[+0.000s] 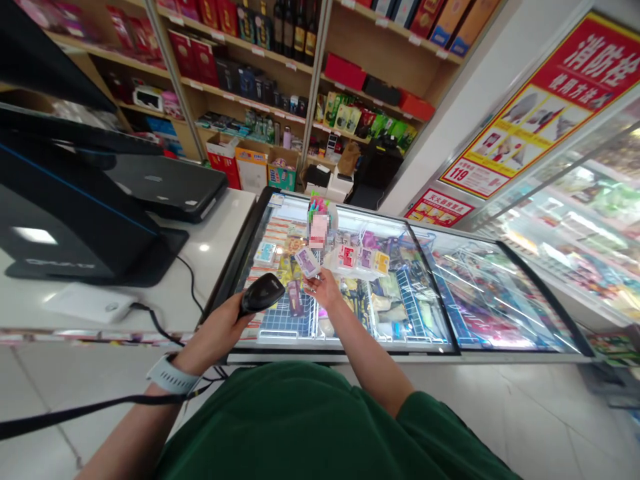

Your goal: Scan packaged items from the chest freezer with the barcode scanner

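Observation:
My left hand [216, 335] is wrapped round the handle of a black barcode scanner [263, 292], whose head points to the right over the glass. With the fingertips of my right hand [325, 288] I hold a small white-and-purple pack [307, 262], tilted, a little above the freezer lid. Just right of that pack, several similar packs [364, 259] with red, purple and yellow labels stand in a row on the glass. Another white-and-blue pack [265, 252] lies to the left. Behind my right hand is a tub of colourful sticks [319, 207], its front partly blurred.
Under the glass of the chest freezer [340, 350] are wire baskets of frozen goods. On the left, a white counter [220, 233] bears a dark terminal [75, 220], a black case [170, 187] and a white cabled device [90, 302]. Stocked shelves [240, 53] stand behind.

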A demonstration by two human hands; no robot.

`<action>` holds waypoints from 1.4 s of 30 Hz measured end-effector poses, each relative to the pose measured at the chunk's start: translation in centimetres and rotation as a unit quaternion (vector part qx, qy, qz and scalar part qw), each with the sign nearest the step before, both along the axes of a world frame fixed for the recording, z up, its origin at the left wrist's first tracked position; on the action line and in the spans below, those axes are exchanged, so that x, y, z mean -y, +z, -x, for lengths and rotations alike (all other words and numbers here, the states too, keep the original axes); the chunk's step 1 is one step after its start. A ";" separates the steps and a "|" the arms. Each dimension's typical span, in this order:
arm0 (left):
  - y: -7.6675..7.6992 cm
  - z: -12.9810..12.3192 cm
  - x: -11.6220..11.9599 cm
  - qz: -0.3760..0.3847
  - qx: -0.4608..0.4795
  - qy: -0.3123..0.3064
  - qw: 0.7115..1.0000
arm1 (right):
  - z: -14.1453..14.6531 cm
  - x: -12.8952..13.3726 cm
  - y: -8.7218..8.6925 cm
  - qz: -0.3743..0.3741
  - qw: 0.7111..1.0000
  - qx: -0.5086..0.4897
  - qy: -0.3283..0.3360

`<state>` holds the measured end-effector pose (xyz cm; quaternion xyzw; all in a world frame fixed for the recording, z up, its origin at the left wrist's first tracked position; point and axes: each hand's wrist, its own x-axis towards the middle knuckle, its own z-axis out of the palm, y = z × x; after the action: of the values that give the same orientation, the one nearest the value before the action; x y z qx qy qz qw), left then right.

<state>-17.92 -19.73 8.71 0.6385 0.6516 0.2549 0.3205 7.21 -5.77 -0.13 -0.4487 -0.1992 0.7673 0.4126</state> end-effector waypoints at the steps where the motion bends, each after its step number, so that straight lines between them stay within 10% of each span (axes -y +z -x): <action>1: 0.1 -0.2 0.0 -0.001 -0.001 -0.006 1.000 | -0.2 0.2 0.1 -0.002 1.000 0.006 0.000; 42: -0.1 -1.6 1.2 -0.029 -0.003 -0.063 0.998 | -1.6 4.2 -0.2 -0.031 0.999 0.024 -0.011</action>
<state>-16.37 -20.91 8.58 0.6879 0.6039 0.2507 0.3151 8.79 -9.98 -0.34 -0.4565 -0.2276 0.7449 0.4300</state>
